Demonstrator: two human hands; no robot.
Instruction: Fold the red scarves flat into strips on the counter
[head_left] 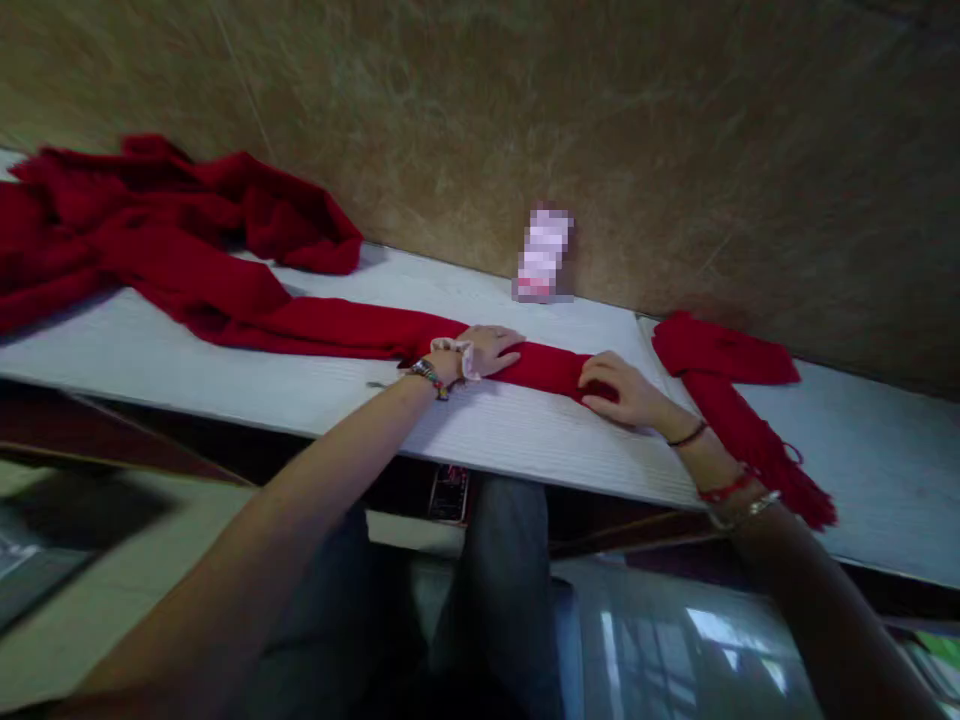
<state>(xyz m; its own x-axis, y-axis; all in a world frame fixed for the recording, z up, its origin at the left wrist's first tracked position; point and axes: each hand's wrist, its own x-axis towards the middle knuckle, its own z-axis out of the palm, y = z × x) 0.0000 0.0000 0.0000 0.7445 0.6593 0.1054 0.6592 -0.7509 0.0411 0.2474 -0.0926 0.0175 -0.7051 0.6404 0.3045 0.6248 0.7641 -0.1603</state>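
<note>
While the white tabletop [225, 375] runs slantwise across our view, we see a red scarf [337, 330] stretched along it as a long, narrow band of deep crimson, soft and matte, with a knitted look. Its left part climbs toward the far left corner of the tabletop, where it runs into a rumpled heap of red cloth [150, 215]; we cannot tell whether the heap is the same piece or several. Its right part lies flat and straight near the middle of the tabletop, closer to the near edge than to the wall [675, 150]. Our left hand [480, 352] rests palm down on top of the band, its fingers spread and flat, gripping nothing, and beaded bracelets [431, 378] circle the wrist. Just to the right, our right hand [622, 392] sits at the band's end, its fingers curled down onto the red cloth and the thumb tucked beside them, so that the end is grasped between them. A short stretch of scarf shows between the two hands, taut and smooth. Well apart to the right, a second red scarf [739, 405] lies crumpled, its fringe toward the near edge. A small pixelated pink object [544, 255] stands at the far edge against the wall.
</note>
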